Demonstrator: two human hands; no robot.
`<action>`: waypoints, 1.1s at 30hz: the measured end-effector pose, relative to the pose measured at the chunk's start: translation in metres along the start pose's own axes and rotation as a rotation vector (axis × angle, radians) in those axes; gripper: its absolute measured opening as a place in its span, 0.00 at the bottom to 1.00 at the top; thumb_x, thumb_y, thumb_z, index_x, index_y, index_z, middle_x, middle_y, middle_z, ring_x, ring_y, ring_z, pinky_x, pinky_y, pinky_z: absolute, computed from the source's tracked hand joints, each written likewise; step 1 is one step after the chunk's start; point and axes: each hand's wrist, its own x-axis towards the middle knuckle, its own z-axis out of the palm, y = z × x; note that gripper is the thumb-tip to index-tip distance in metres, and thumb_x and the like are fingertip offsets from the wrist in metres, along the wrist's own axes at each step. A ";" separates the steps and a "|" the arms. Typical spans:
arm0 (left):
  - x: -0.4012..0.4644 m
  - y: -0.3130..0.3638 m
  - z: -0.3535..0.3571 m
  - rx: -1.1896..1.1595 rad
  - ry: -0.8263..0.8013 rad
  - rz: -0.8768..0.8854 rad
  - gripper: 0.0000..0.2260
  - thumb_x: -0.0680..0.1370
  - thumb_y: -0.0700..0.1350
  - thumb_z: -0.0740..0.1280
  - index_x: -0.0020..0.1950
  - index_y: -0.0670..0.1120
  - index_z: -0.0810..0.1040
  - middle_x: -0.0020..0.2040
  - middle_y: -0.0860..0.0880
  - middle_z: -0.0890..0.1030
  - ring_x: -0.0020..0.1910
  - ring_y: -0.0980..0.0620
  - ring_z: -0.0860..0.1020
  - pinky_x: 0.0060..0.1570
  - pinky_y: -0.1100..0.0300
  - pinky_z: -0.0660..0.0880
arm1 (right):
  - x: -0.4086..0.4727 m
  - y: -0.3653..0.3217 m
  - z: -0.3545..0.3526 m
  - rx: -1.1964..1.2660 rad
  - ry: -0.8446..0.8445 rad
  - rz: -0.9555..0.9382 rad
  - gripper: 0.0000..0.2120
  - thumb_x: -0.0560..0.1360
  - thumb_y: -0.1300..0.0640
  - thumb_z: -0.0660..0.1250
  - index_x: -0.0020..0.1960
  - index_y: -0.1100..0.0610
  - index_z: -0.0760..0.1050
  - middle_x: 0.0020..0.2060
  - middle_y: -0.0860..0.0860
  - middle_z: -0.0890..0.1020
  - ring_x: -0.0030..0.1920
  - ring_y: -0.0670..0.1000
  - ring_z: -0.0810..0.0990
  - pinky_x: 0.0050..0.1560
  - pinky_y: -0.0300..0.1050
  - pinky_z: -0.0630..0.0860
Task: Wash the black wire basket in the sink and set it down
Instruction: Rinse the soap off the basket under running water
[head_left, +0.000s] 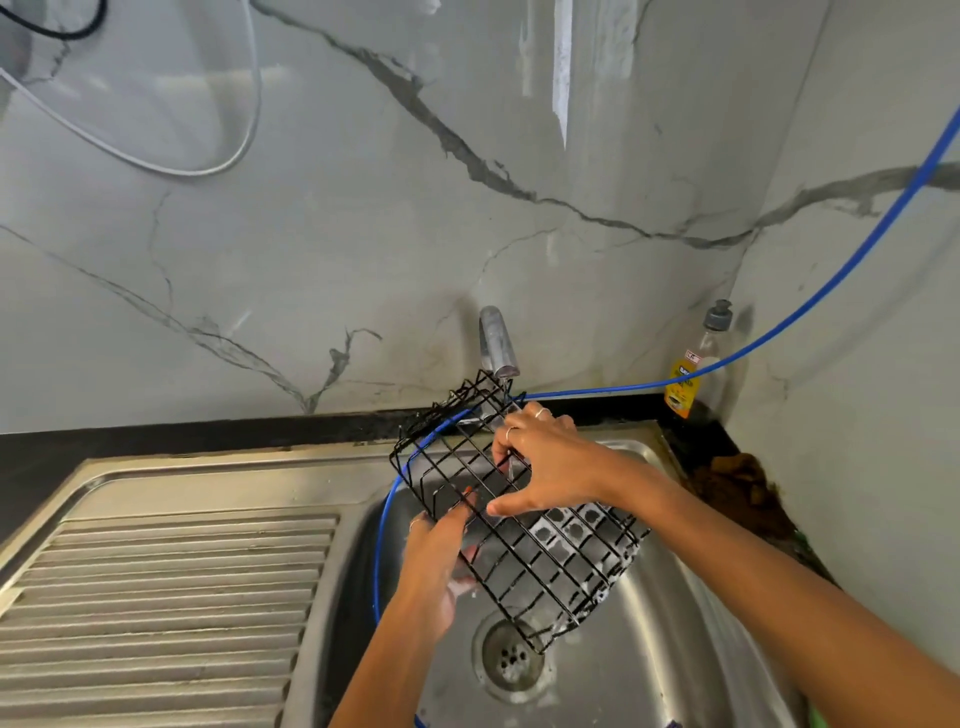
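The black wire basket (524, 540) hangs tilted over the steel sink (670, 639), its upper end under the tap (497, 340). A thin stream of water runs from the tap onto it, and foam clings to its lower right part. My left hand (441, 561) holds the basket's left side from beneath, fingers curled through the wires. My right hand (545, 457) lies on top of the basket, fingers bent into the mesh near the water and thumb stretched along a wire.
A ribbed steel draining board (166, 597) lies left of the bowl. The drain (511, 660) sits under the basket. A blue hose (810, 306) runs from the right wall past the tap into the sink. A dish soap bottle (693, 364) stands in the back right corner.
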 end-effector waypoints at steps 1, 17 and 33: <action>-0.002 -0.001 0.002 -0.019 0.009 -0.012 0.33 0.75 0.51 0.71 0.75 0.43 0.61 0.65 0.42 0.75 0.54 0.42 0.79 0.60 0.37 0.70 | 0.000 -0.001 0.000 -0.023 0.001 -0.027 0.21 0.68 0.39 0.70 0.53 0.50 0.70 0.56 0.46 0.69 0.65 0.48 0.59 0.65 0.54 0.61; -0.001 -0.021 0.010 -0.030 0.034 -0.019 0.05 0.81 0.37 0.62 0.56 0.38 0.73 0.40 0.41 0.83 0.37 0.43 0.82 0.39 0.51 0.78 | 0.007 0.011 -0.009 0.045 -0.027 -0.106 0.21 0.67 0.43 0.73 0.54 0.52 0.73 0.49 0.45 0.69 0.55 0.43 0.59 0.53 0.42 0.63; 0.014 -0.036 0.014 -0.614 -0.144 -0.276 0.15 0.80 0.53 0.61 0.58 0.44 0.78 0.54 0.46 0.84 0.53 0.44 0.81 0.45 0.50 0.73 | 0.035 -0.006 -0.010 0.050 -0.108 -0.189 0.20 0.64 0.45 0.76 0.49 0.53 0.73 0.46 0.49 0.72 0.53 0.48 0.66 0.51 0.47 0.72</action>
